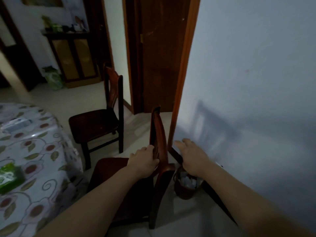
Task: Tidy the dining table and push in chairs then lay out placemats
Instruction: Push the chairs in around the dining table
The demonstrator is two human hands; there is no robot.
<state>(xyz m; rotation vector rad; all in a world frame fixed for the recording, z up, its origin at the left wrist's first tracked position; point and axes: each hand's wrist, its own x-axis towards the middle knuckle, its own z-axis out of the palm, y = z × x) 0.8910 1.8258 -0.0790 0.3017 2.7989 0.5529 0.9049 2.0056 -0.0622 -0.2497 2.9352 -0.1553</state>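
A dark wooden chair stands just in front of me, its seat toward the table on the left. My left hand grips the backrest from the seat side, fingers curled round its edge. Behind the backrest, my right hand hovers with its fingers spread and relaxed, holding nothing. A second wooden chair stands farther off, pulled away from the table. The dining table at the left wears a floral plastic cloth; a green packet lies on it.
A small brown waste basket with paper in it sits on the floor by the wall, right of the near chair. A wooden door frame and blue wall close the right side. A cabinet stands at the back left.
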